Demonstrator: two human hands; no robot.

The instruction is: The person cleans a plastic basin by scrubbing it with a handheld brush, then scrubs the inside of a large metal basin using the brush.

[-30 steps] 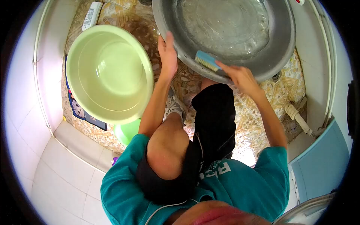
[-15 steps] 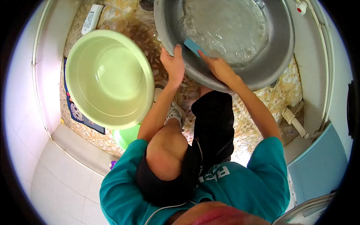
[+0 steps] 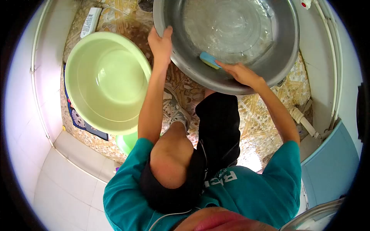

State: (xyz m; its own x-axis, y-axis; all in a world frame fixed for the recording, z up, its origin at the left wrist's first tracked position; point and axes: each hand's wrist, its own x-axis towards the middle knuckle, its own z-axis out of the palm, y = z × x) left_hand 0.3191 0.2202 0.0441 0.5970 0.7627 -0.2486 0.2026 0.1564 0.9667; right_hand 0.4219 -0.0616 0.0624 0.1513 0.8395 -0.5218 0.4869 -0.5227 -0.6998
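Observation:
A large grey basin [image 3: 283, 57] with shallow clear water [image 3: 227, 27] in it stands on the floor at the top of the view. My left hand [image 3: 160, 46] grips its left rim, thumb over the edge. Inside the near wall, my right hand [image 3: 243, 74] is closed around the end of a blue scrubbing brush [image 3: 209, 58]. The brush has yellowish bristles on its lower side, facing the basin wall. To the left, a pale green basin [image 3: 70, 77] rests near my left forearm.
A white bottle or tube [image 3: 91, 22] lies behind the pale green basin. A bright green object [image 3: 126, 143] and a patterned mat [image 3: 79, 120] show partly from under it. At right are a white drain pipe [image 3: 304, 125] and a blue panel [image 3: 329, 165]. Pebble-patterned floor surrounds my shoe [image 3: 175, 109].
My left hand has moved left and up along the grey basin's rim. My right hand and the brush have shifted right and down along the wall, and the brush has tilted, showing its bristles.

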